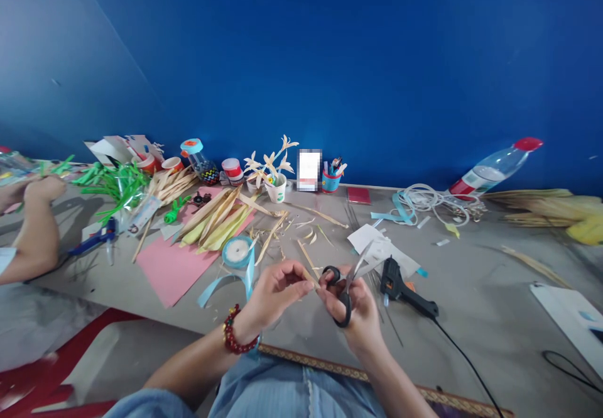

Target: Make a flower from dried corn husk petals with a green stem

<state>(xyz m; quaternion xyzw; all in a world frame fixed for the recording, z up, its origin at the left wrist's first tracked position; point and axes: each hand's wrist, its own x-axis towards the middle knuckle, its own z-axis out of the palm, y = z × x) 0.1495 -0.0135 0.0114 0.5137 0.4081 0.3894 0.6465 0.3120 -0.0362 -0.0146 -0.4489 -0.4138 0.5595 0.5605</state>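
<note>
I've got 2 hands mid-view. L hand point(279, 293): thumb & index pinched closed on 1 thin beige strip of dried husk point(311, 279). R hand point(360, 314): curled approx halfway, w/ 1 pr black-handled steel scissors point(347, 305) in its grip & fingertips at the strip's other end. Strip sits btwn the hands; long axis runs diag., L fingertips to R fingertips, slightly nearer the body at the R end. Scissors' blades point away from the body & rightward.

Glue guns, I count 2: 1 black plastic glue gun point(392, 278) just R of R hand; 1 blue plastic glue gun point(97, 240) well L of L hand. Ahead-left of L hand: 1 light-blue ribbon roll point(238, 252), then a pile of yellow-green & tan husks point(214, 223) partly over pink paper point(167, 273).

Beyond both hands: 1 white paper cup w/ green print point(276, 190) holding several cream husk flowers; print's too small to read. Far ahead-right of R hand: 1 clear plastic bottle w/ red cap point(499, 163), red/white label, can't read it.
</note>
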